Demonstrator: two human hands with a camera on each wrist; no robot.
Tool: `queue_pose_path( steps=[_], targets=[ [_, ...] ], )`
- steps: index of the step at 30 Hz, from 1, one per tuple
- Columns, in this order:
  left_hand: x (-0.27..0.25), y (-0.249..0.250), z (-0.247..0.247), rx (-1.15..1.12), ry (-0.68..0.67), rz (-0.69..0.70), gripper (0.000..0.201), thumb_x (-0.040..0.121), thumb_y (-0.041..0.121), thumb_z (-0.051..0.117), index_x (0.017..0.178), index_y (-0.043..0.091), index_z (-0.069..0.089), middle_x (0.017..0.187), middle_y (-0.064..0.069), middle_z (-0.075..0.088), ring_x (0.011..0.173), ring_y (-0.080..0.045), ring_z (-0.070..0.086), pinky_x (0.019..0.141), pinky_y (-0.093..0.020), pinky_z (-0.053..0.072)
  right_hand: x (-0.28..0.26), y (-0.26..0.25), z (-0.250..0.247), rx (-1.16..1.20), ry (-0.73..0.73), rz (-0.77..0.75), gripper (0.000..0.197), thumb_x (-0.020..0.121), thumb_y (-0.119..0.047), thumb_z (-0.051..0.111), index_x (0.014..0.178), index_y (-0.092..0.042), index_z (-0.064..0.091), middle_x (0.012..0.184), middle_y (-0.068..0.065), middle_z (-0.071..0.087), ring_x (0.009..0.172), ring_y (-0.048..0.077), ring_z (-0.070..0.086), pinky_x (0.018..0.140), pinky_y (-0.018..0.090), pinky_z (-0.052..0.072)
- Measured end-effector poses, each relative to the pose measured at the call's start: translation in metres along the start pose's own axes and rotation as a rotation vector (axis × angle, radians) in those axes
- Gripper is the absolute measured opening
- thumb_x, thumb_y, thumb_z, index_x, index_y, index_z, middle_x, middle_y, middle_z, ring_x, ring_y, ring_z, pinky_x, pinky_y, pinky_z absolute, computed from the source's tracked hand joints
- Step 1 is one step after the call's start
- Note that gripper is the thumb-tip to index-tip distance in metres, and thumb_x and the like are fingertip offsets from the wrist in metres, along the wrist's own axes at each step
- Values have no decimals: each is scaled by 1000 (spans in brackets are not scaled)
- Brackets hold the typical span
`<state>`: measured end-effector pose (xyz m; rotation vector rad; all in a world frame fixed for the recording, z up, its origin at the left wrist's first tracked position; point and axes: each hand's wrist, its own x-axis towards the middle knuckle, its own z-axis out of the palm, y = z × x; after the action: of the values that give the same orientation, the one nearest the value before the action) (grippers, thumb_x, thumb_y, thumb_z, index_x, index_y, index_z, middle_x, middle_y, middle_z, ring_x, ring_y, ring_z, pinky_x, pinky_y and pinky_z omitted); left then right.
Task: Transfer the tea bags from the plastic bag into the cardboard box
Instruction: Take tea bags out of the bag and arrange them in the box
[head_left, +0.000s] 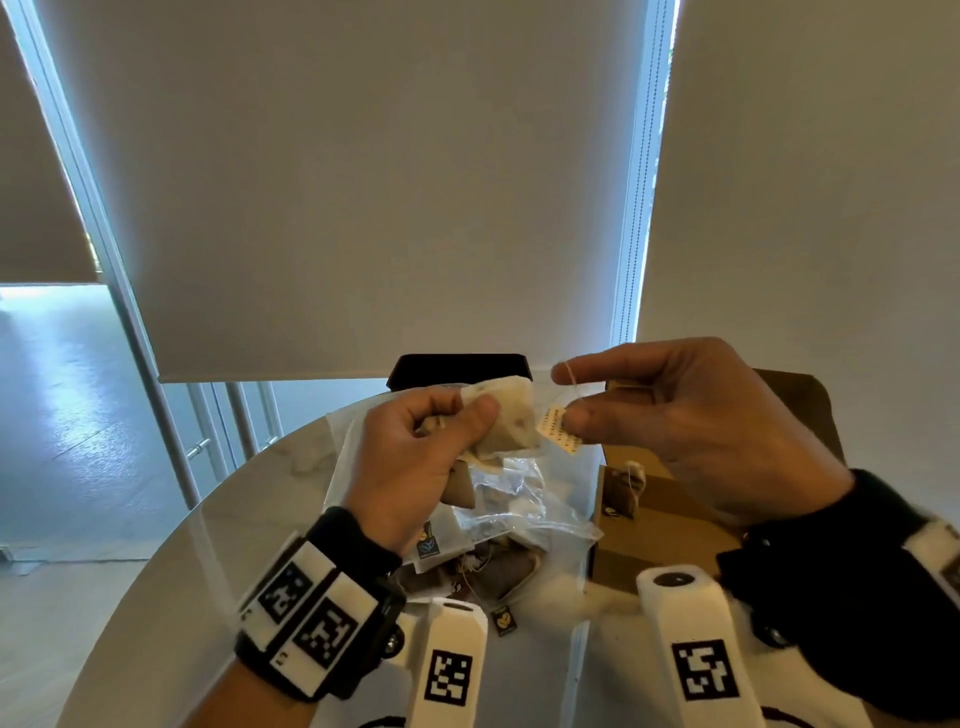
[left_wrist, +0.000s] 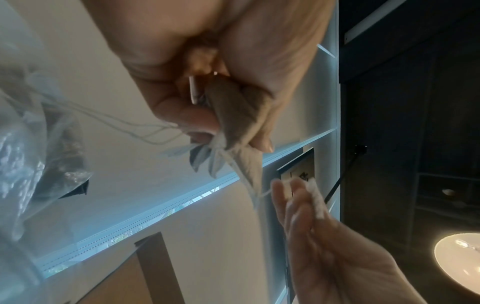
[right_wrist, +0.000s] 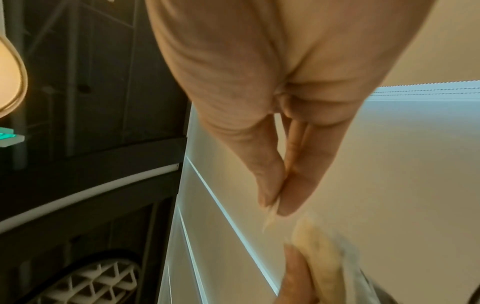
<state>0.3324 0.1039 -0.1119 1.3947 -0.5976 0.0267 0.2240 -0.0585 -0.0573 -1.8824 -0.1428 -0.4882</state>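
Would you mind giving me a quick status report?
Left hand grips tea bag. Right hand pinches its tag. Strings tangled toward plastic bag; cardboard box open alongside.

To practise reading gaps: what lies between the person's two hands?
In the head view, a thin string with its paper tag spans from the tea bag in the left hand to the right hand.

From my seat, the plastic bag lies on the table, the cardboard box just right of it, both hands raised above them.
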Motion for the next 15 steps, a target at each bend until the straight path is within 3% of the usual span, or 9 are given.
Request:
queue_pose_path(
  steps=[4, 9, 12, 15],
  targets=[
    [-5, 0, 7, 6, -14, 20, 40, 63, 42, 69, 86, 10, 70, 77, -23, 68, 68, -57, 57, 50, -35, 53, 8, 10, 15, -105, 105, 16, 30, 74, -14, 76, 102, -23, 71, 87, -7, 74, 81, -1, 69, 66, 7, 51],
    [-7, -1, 9, 39, -20, 68, 30, 67, 40, 65, 85, 17, 68, 66, 2, 70, 56, -29, 60, 45, -28, 52, 12, 20, 19, -95, 133, 101, 41, 79, -15, 73, 119, -19, 64, 83, -8, 73, 79, -2, 67, 60, 3, 47],
    [-8, -2, 10, 19, -14, 73, 29, 66, 38, 64, 84, 16, 67, 63, 6, 68, 50, -16, 59, 41, -24, 51, 11, 19, 17, -53, 164, 107, 39, 78, -12, 74, 115, -22, 65, 94, -7, 70, 83, 5, 69, 67, 13, 55],
    [-10, 0, 13, -5, -12, 61, 29, 65, 38, 64, 85, 16, 67, 64, 6, 69, 55, -20, 60, 39, -22, 49, 10, 18, 17, -8, 201, 81, 34, 75, -9, 76, 102, -24, 63, 105, 1, 63, 84, 14, 70, 71, 23, 59]
  ],
)
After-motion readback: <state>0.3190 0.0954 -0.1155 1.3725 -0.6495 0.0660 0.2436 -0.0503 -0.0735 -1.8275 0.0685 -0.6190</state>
